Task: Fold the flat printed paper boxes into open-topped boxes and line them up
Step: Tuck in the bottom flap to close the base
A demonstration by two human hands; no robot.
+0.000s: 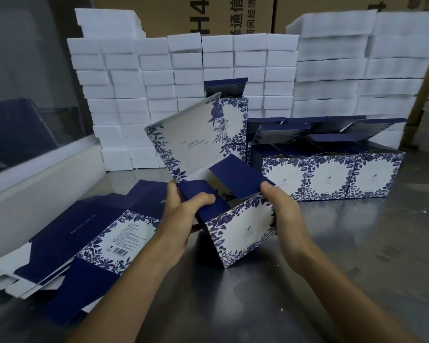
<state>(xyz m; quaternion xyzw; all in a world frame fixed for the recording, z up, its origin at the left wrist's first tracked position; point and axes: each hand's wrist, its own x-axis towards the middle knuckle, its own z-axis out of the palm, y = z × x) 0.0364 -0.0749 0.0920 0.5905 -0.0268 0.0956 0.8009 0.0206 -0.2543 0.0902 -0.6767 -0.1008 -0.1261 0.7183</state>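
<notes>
Half-folded blue-and-white floral printed paper box (235, 214): one
Folded floral boxes in front row (332, 179): three counted
Hands: two
Flat box blanks (67, 246): one pile, uncounted
White foam blocks (159, 78): uncounted

blue-floral white box (243, 231), white foam blocks (159, 78)

A packing workshop: stacked white foam blocks (188, 78), brown shipping cartons (233, 13), steel worktable (357, 243).

White foam, brown cartons and a steel table.

White foam blocks (159, 78) stand stacked in columns from ten to two o'clock, on the far part of the grey metal table (344, 243). Behind them, at twelve o'clock, rise brown cardboard cartons (245, 13) with black print. At nine o'clock a glass pane (22, 82) sits above a white ledge (42, 184).
</notes>
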